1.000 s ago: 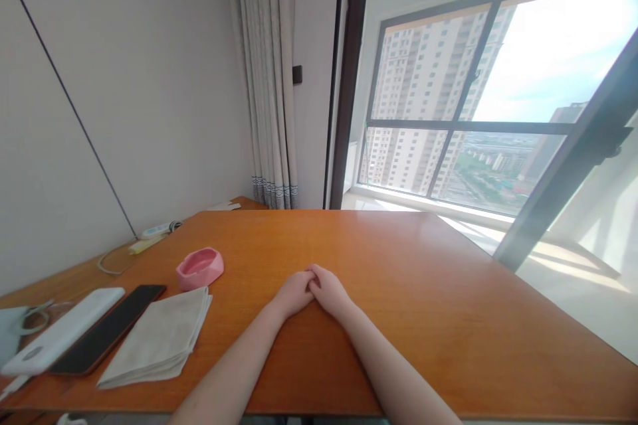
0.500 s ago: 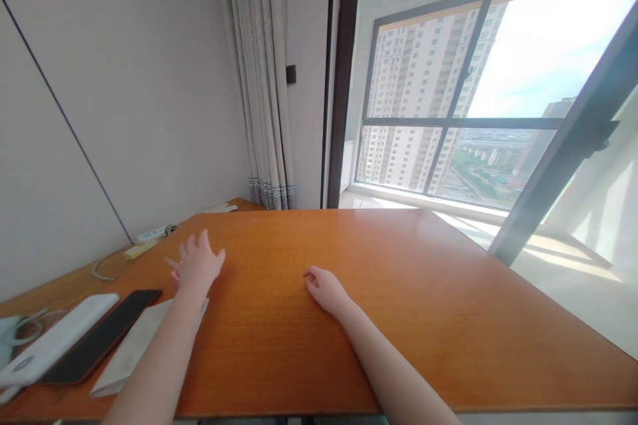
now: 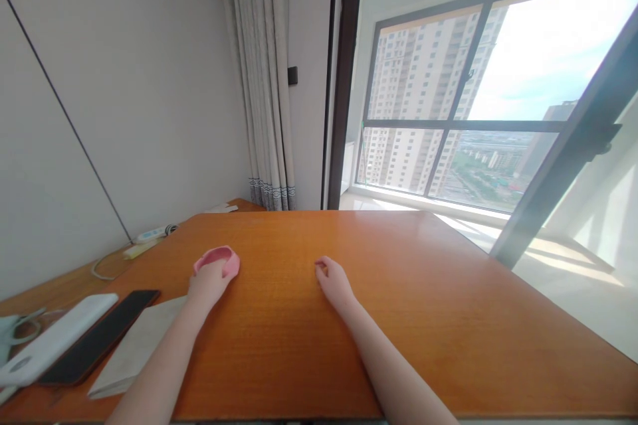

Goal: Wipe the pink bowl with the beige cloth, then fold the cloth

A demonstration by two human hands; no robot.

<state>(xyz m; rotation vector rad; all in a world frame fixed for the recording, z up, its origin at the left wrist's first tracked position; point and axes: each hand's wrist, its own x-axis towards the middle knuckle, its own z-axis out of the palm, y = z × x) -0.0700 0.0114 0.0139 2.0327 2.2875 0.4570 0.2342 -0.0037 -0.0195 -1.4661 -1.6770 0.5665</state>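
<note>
Where the near left part of the desk (image 3: 448,319) shows, three flat things lie side by side: one white slab-shaped device (image 3: 60,339), one black phone (image 3: 100,339) and one folded grey-beige cloth (image 3: 142,339), partly covered by the left forearm (image 3: 164,358). Farther off, by the left wall (image 3: 124,93), are one yellow object (image 3: 139,250) and one white power strip (image 3: 151,234), just beside each other. To the right of these and beyond the cloth is one pink faceted dish (image 3: 230,267). The left hand (image 3: 209,279) grips its near side, fingers reaching into the hollow and thumb against the right wall of the dish; I cannot tell whether the base touches the desk. Farther still hangs one curtain (image 3: 264,80) with a patterned hem. The right hand (image 3: 336,282), second of two and well apart from the first, is near the middle of the desk, loosely curled, with a small gap between thumb and fingers. Far right, one dark-framed window (image 3: 451,124) has four panes.
</note>
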